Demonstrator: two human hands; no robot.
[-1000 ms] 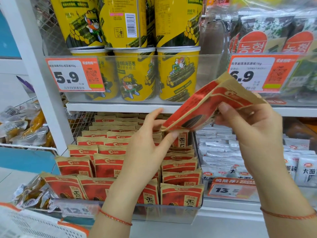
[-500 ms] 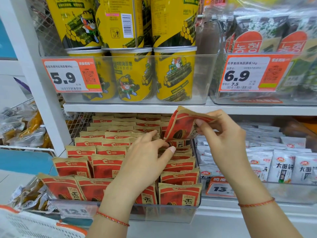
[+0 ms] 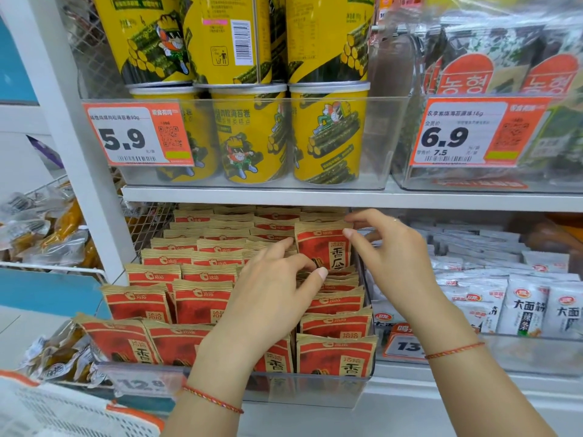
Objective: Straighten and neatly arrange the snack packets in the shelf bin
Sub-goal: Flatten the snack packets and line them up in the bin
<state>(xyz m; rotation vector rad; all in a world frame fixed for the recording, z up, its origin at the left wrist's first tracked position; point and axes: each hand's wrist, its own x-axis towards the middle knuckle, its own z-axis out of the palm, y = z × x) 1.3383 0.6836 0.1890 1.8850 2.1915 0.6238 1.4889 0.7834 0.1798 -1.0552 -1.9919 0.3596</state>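
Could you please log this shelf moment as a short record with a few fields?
setting: shop shelf, clear bin on lower level
contents: red-and-tan snack packets in rows
raised packet: one packet upright in the right row, above its neighbours
right hand: fingertips at that packet's top right corner
left hand: fingers spread over the middle rows, thumb by the packet's lower edge
above: yellow canisters
right neighbour: white packets

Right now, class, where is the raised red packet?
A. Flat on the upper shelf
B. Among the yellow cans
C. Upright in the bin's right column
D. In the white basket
C: the packet stands upright in the right column of the bin, between both hands.
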